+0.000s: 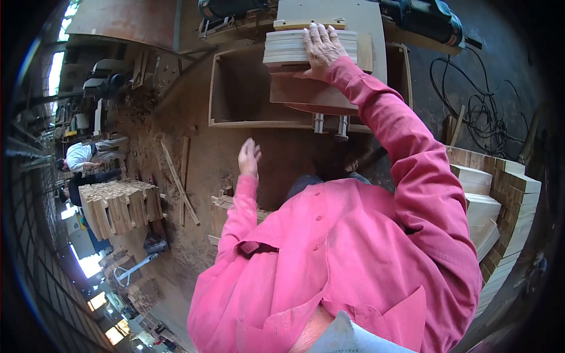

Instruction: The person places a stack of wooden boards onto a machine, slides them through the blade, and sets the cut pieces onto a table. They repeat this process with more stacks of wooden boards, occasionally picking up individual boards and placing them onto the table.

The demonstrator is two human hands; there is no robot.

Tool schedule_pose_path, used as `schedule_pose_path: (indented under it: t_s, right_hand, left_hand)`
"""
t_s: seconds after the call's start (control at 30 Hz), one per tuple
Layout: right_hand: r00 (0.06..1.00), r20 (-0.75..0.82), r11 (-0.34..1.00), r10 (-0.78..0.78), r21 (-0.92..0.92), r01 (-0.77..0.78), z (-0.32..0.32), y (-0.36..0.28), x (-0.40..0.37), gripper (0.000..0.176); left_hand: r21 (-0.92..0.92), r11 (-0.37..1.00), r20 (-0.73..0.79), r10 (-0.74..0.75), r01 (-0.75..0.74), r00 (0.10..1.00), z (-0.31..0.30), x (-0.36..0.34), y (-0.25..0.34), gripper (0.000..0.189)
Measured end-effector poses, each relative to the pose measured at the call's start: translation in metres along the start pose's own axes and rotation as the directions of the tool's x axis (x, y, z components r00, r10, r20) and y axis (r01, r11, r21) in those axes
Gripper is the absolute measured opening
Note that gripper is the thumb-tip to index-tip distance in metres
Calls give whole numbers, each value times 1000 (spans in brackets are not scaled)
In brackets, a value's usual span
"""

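My right hand (322,50) lies flat with spread fingers on a stack of pale wooden pieces (286,48). The stack rests on a flat board fixture (306,91) with a curved front edge, and two metal clamps (329,125) stick out below it. A light panel (329,10) lies behind the stack. Free of any object, my left hand (249,157) hangs over the floor to the left, fingers loosely stretched. Both arms are in pink sleeves.
The fixture stands over a wooden box frame (265,124). Blue motors (432,23) flank it, with black cable (479,100) at right. Stacked wood (506,194) stands near my right elbow. Wood strips (179,182), a block pile (120,206) and another person (79,157) are at left.
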State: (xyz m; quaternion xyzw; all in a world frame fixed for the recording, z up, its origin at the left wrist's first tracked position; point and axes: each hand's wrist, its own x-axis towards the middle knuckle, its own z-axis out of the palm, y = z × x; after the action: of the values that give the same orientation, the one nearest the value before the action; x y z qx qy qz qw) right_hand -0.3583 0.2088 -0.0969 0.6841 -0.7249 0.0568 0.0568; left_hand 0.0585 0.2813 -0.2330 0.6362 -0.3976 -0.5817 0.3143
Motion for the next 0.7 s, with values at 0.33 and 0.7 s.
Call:
schedule_pose_path:
  t_s: [0.33, 0.7]
  right_hand:
    - [995, -88, 997, -52, -62, 47, 6, -1, 1, 125]
    - [989, -113, 993, -98, -80, 89, 6, 10, 21, 123]
  left_hand:
    - [803, 558, 130, -509, 211, 851, -119, -75, -208, 86]
    - [706, 687, 200, -424, 170, 883, -109, -34, -210, 82]
